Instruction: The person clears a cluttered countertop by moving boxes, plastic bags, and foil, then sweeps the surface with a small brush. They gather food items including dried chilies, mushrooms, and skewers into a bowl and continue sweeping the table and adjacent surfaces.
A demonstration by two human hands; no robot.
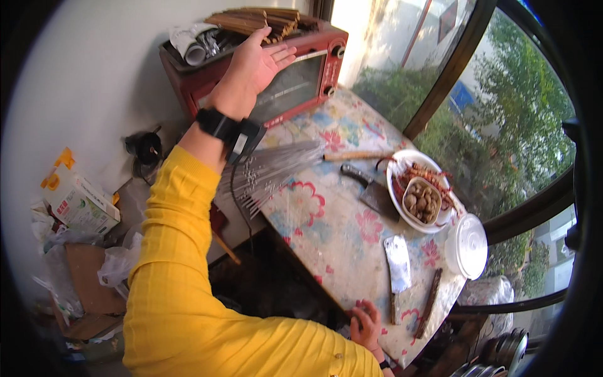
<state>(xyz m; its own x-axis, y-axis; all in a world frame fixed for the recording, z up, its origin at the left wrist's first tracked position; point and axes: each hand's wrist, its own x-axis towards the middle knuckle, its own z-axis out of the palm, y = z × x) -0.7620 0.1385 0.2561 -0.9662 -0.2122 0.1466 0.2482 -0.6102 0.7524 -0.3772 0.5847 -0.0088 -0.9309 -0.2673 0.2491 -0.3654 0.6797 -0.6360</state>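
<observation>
My left hand [264, 61] is held open, palm and fingers apart, in front of the upper edge of a red toaster oven [214, 75]; it holds nothing. Bundled wooden sticks [249, 21] lie on the oven behind it. My right hand [365, 325] rests at the near table edge with bent fingers; whether it holds the dark spot between them cannot be told. Close to it is a cleaver [399, 264] and, farther right, a brown stick [428, 304]. Thin metal skewers [278, 172] are fanned out below my left wrist. A black-handled knife [377, 193] lies mid-table.
A white bowl [395, 188] holds reddish pieces and a small tub of round brown items [421, 201]. Beside it stands a lidded plastic container [468, 246]. A wooden rod [355, 155] touches the skewers. Cartons and plastic bags [120, 261] are at left; windows border the right.
</observation>
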